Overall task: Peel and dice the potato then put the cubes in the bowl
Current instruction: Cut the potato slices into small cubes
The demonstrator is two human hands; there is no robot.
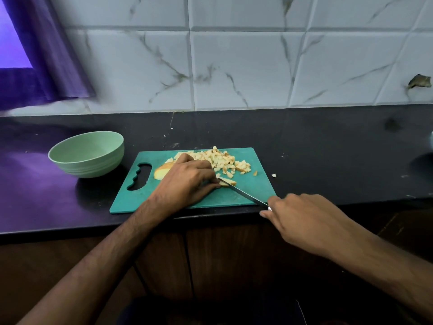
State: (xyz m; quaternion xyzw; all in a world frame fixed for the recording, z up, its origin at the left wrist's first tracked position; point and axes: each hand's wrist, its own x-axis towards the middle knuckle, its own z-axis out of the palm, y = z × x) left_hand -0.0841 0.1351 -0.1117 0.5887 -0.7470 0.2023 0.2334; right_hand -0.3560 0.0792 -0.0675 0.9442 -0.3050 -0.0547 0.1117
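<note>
Green cutting board (243,193) on the dark bench (328,148), and the potato strip (228,182) lies just off the left hand's fingertips, long axis running roughly left-right. Left hand (187,181) pins it with curled fingers. Right hand (302,219) is wrapped around the handle of the knife (243,193), blade angled across the strip, so the next chop looks like a crosswise one. Diced pile (218,160) sits behind, an uncut chunk (161,172) peeks out left of the hand, and the bowl (86,156) looks empty, off to the left.
</note>
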